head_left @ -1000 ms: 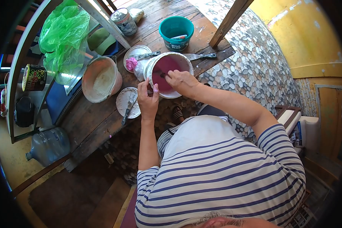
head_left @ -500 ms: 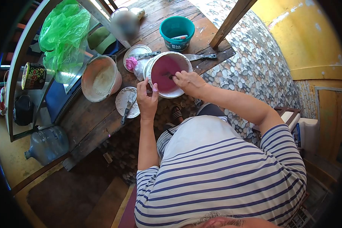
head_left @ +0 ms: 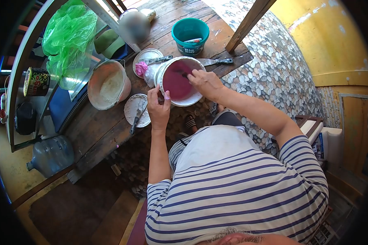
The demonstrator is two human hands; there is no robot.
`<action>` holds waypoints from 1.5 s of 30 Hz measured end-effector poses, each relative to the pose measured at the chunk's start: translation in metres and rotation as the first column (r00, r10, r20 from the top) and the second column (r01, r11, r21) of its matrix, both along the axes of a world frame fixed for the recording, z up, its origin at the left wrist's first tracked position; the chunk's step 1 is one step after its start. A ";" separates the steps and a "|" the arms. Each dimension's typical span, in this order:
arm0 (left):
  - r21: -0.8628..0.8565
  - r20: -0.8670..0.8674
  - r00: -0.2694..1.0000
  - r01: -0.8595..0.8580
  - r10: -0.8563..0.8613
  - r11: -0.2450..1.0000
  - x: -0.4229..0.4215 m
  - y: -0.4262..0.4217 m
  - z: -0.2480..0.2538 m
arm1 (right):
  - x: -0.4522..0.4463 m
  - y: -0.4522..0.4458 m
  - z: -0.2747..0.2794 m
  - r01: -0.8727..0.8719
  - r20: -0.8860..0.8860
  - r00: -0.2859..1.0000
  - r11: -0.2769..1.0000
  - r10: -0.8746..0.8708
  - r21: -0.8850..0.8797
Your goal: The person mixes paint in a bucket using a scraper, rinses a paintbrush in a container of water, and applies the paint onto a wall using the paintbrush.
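Nearest the cam: person's striped shirt [head_left: 241, 188]. Beyond it, L hand [head_left: 158, 107] is at the near-left rim of the white bucket [head_left: 192, 98], thumb & fingers apart; can't tell if they pinch the rim or just rest on it. R hand [head_left: 206, 83] has its fingers closed on a dark tool [head_left: 184, 75], mostly hidden, over the pink liquid [head_left: 176, 86] in the bucket.

Bucket's at the table [head_left: 98, 130] edge; can't tell how much of its base is supported. Prob. heavy w/ liquid, stiff-walled, contents apt to slosh; rim likely slick where wet. Best hold: opp. sides of rim, kept level; tool by its dry upper end.

L of bucket, a messy lid [head_left: 131, 107] w/ putty knife [head_left: 137, 120]. Farther back, a teal bucket [head_left: 191, 50] w/ sth. small inside.
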State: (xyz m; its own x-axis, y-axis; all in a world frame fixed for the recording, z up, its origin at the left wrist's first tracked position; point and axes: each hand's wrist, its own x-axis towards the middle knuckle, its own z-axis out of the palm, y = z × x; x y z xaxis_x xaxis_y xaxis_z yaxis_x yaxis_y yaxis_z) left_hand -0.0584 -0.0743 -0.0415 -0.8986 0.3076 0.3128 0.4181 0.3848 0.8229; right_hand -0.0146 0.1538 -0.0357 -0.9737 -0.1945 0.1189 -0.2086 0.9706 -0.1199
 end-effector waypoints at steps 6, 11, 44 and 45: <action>-0.027 -0.059 0.998 0.000 -0.002 1.000 0.000 0.000 0.001 | -0.002 -0.006 -0.007 0.110 -0.008 0.994 0.993 -0.111 -0.046; -0.015 -0.003 1.000 -0.001 0.001 1.000 0.002 -0.001 0.001 | 0.004 -0.014 0.017 0.219 0.125 0.971 0.964 -0.202 -0.148; -0.030 -0.092 0.996 0.004 -0.007 1.000 0.003 0.000 0.009 | 0.008 -0.022 0.012 0.273 0.393 0.910 0.902 -0.130 -0.334; -0.024 -0.056 0.998 0.008 -0.009 1.000 0.002 0.000 0.010 | 0.009 -0.019 0.016 0.259 0.401 0.907 0.922 -0.130 -0.288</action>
State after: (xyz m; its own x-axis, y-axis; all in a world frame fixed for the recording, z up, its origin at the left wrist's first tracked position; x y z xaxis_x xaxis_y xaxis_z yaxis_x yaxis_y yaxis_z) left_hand -0.0560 -0.0740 -0.0314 -0.8772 0.3231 0.3551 0.4666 0.3998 0.7889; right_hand -0.0059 0.1351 -0.0202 -0.9729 -0.0097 -0.2309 0.1021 0.8783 -0.4670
